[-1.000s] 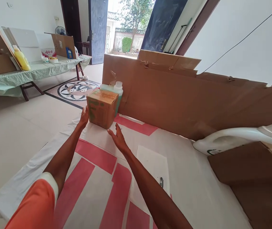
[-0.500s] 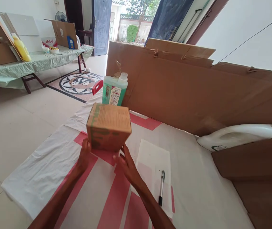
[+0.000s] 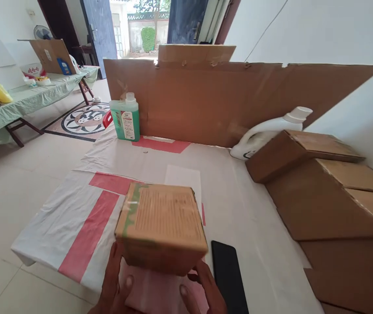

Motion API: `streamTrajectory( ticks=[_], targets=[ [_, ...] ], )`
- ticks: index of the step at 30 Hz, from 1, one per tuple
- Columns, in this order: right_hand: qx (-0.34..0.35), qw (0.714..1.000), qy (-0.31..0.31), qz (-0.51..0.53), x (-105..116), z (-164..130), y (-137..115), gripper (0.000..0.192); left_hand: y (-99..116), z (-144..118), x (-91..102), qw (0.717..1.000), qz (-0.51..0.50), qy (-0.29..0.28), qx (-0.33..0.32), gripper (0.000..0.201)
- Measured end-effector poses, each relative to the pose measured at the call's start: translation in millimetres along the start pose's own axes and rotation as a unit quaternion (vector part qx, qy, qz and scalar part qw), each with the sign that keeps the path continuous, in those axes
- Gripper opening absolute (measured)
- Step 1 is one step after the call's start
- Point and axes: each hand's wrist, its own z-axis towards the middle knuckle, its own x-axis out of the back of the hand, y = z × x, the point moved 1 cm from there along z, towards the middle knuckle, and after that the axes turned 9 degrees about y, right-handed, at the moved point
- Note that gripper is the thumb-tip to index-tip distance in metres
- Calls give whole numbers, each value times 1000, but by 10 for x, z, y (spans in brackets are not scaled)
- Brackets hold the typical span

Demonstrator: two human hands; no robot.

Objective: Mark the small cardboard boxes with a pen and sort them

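Observation:
A small brown cardboard box (image 3: 165,213) with green print along its left side and near edge is between my two hands, low in the middle of the view. My left hand (image 3: 113,281) presses its fingers against the box's lower left corner, thumb toward me. At the lower right corner, my right hand (image 3: 204,285) has its fingers on the box, the thumb likewise on the near side. A white sheet of paper (image 3: 183,174) shows beyond the box and is partly covered by it. Just right of my right hand lies a black phone (image 3: 229,274).
A white cloth with red stripes (image 3: 84,235) covers the table. Toward the back stand a bottle of green liquid (image 3: 127,120) and a cardboard panel (image 3: 199,104). On the right are a white jug (image 3: 261,137) and stacked cardboard boxes (image 3: 323,200). A green-covered table (image 3: 52,89) stands far left.
The box has come toward me in both hands, and its top shows larger. My view has turned right, bringing in the phone and more of the stacked boxes. The pen is out of sight.

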Motion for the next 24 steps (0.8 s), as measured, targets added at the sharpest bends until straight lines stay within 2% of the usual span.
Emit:
streamTrajectory(
  ticks=[3,6,11,15,18,22,24],
  targets=[
    [-15,999,19,24,59,116,-130,51,97,280,-30,1000,-14,-16,-16,66],
    [-30,998,15,52,98,258,-164,56,186,405,-9,998,-29,-41,-39,80],
    [-87,994,-30,65,163,502,-118,54,304,403,45,992,-42,-102,-69,81],
    [-71,993,-41,90,166,587,-104,59,231,354,-49,991,-45,-108,-71,82],
    [-90,985,-70,130,94,561,-131,67,55,322,-132,993,-52,-101,-20,81],
    [-119,953,-115,252,-83,486,-98,59,-167,399,-152,984,-76,-92,128,78],
    [-131,943,-110,285,-174,467,-25,56,-210,482,-157,980,-80,-101,151,78]
  ],
)
